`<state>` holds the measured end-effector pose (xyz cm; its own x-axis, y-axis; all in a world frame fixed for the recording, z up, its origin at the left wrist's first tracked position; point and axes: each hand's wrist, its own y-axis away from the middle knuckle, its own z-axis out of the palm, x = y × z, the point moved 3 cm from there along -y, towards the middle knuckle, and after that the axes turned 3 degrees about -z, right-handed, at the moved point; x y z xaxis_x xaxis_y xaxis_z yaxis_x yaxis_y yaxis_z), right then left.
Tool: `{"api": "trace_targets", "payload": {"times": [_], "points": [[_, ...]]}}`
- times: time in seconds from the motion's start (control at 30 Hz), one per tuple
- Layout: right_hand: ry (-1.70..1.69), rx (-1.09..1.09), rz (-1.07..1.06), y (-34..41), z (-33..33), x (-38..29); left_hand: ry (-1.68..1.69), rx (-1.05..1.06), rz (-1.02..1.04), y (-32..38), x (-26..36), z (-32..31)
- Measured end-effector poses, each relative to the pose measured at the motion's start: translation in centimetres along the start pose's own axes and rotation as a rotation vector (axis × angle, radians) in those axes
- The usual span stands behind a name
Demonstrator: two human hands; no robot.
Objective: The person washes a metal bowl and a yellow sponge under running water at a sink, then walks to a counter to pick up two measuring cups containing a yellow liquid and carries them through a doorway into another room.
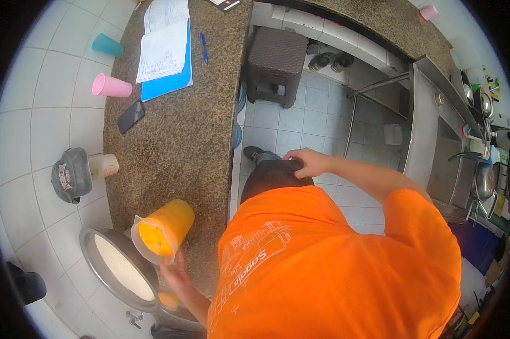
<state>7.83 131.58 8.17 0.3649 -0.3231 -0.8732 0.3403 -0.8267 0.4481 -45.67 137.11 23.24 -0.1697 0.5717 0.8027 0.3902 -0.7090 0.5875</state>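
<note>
My left hand (176, 271) grips a translucent plastic pitcher (179, 218) near its rim, on the handle side. Orange-yellow contents fill much of the pitcher, which is over the speckled stone countertop (170, 140). Close by on the left is a large metal bowl (90, 250) holding a pale, grainy substance (121, 269). Part of another orange item (168, 299) shows behind my left wrist. At my waist, my right hand (310, 163) touches a dark garment (272, 180) with bent fingers. Whether it pinches the cloth is unclear.
Along the tiled wall stand a pink cup (113, 85), a teal cup (107, 45) and a pale cup (104, 165) beside a grey cap (71, 176). A phone (131, 117), notebook (164, 55) and blue pen (203, 48) lie farther up. A brown stool (277, 55) and metal sink (437, 156) flank the floor.
</note>
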Motion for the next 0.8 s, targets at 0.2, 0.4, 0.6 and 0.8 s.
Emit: {"api": "trace_targets", "payload": {"times": [0.2,0.4,0.6,0.8], "points": [[-0.728,-0.157,0.379,-0.2,-0.2,3.4,0.016,-0.040,0.015,-0.3,-0.2,-0.5],[-0.887,-0.301,0.585,-0.6,0.5,1.4,0.038,-0.115,0.026,-1.0,-0.4,-1.1],[-0.642,-0.252,0.387,0.7,-0.8,-1.2,0.009,-0.080,-0.015,-0.4,0.0,-0.6],[-0.120,-0.073,0.119,0.8,0.0,0.0,-0.020,-0.088,0.000,-0.2,0.2,-0.5]]}}
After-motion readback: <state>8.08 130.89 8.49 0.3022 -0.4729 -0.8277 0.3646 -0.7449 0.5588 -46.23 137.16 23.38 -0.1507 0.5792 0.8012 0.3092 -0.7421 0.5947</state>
